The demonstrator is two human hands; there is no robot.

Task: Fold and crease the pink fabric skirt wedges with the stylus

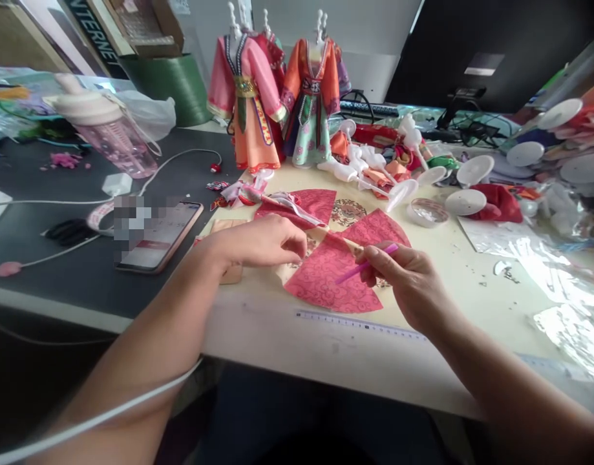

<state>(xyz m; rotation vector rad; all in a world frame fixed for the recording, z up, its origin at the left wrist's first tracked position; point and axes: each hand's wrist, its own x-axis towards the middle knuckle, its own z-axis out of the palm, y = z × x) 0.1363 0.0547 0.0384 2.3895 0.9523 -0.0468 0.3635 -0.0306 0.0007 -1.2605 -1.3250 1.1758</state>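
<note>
My right hand [398, 274] is closed on a purple pen-like stick [348, 276], which slants down to the left over a red patterned fan-shaped fabric piece [333, 278]. Above the left side of that cloth is my left hand [265, 244], its fingers curled in toward the thumb; whatever may be in them is hidden. Further red fabric [320, 205] and a second red section [377, 229] fan out behind, with a brown-patterned cream section [349, 213] between them. A beige block-like item [231, 274] lies partly under my left wrist.
A printed ruler strip [359, 324] runs along the front. Two dressed doll stands [248, 97] rise at the back. White mannequin parts and cloth scraps crowd the right, near a small round dish [427, 212]. A phone [163, 239], cables and a pink bottle [115, 139] occupy the left.
</note>
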